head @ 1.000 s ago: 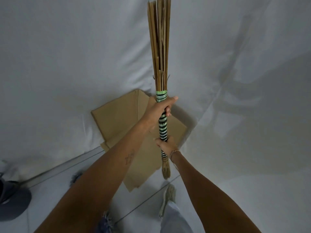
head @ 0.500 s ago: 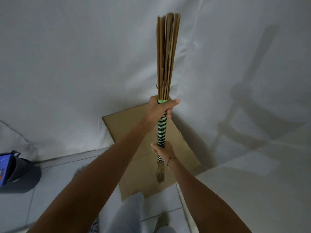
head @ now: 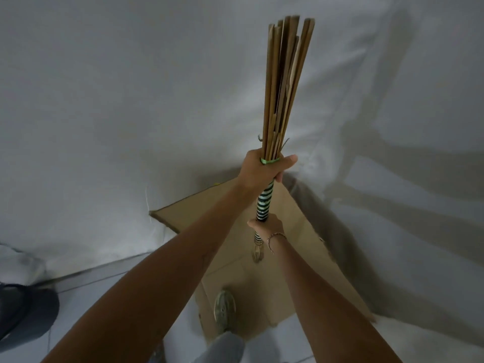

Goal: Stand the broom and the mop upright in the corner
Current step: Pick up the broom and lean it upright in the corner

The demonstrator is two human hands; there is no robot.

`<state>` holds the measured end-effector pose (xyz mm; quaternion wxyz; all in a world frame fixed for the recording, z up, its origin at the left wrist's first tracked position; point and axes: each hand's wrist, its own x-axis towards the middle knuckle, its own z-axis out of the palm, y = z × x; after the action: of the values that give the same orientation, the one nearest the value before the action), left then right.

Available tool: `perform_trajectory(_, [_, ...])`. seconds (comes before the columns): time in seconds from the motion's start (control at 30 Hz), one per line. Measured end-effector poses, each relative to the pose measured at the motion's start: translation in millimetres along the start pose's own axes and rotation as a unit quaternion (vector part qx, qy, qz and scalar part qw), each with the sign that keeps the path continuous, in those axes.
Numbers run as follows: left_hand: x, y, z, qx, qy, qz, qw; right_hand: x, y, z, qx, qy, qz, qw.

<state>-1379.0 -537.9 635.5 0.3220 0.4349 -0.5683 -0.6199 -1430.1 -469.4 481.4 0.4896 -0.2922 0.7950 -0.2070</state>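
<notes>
Left hand [head: 262,170] is wrapped around the stick broom [head: 284,82] at its green binding, right hand [head: 267,226] clamped low on the striped handle [head: 264,203]. Broom upright at frame centre, over cardboard [head: 301,271] in the corner. Probably light; sticks stiff but splayed, so grip the wrapped handle.

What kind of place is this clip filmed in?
Probably an indoor corner of a room or utility area: two plain white walls meet above a pale tiled floor, with flattened cardboard laid in the corner. Both hands hold a stick broom there.
</notes>
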Motion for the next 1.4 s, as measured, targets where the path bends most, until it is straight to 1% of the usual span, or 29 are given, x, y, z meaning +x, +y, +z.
perform_trajectory(0.03, [29,-19,-7,0.0,0.002,-0.007,1.0,31,-3,11,-0.01,0.009,0.005,1.0])
perform_trajectory(0.13, [82,-65,-23,-0.007,0.014,-0.007,1.0,93,-4,29,-0.027,0.03,0.011,0.999])
perform_trajectory(0.2, [113,-101,-29,-0.015,0.027,-0.013,0.999,134,3,42,-0.032,0.03,0.018,0.999])
perform_trajectory(0.4, [164,-190,-32,0.007,0.02,-0.029,0.999,215,43,69,-0.045,0.02,0.025,0.998])
perform_trajectory(0.5, [175,-213,-30,0.008,0.015,-0.029,0.999,232,61,70,-0.076,-0.003,0.019,0.997])
perform_trajectory(0.6, [182,-222,-28,0.024,0.003,-0.027,0.999,239,73,68,-0.053,0.001,-0.006,0.999])
perform_trajectory(0.67, [189,-226,-28,0.047,0.004,-0.027,0.999,243,74,67,-0.044,-0.012,-0.025,0.999])
perform_trajectory(0.8, [196,-232,-31,0.084,0.001,-0.031,0.996,253,73,66,-0.059,-0.041,-0.024,0.997])
perform_trajectory(0.87, [200,-235,-31,0.101,-0.006,-0.036,0.994,254,67,67,-0.054,-0.025,-0.025,0.998])
perform_trajectory(0.97, [204,-234,-28,0.139,-0.032,-0.03,0.989,256,58,66,-0.054,0.031,-0.042,0.997])
perform_trajectory(1.07, [207,-235,-28,0.216,-0.057,-0.005,0.975,258,53,55,-0.056,0.041,-0.045,0.997])
perform_trajectory(1.17, [204,-233,-34,0.355,-0.043,0.049,0.933,262,50,41,-0.029,0.013,-0.027,0.999])
perform_trajectory(1.2, [203,-229,-35,0.378,-0.034,0.054,0.924,261,48,38,-0.007,0.009,-0.024,1.0])
perform_trajectory(1.3, [207,-227,-36,0.371,-0.031,0.028,0.928,260,43,38,0.029,0.026,-0.04,0.998])
perform_trajectory(1.4, [207,-229,-38,0.375,-0.065,-0.009,0.925,257,39,40,-0.023,0.033,-0.064,0.997])
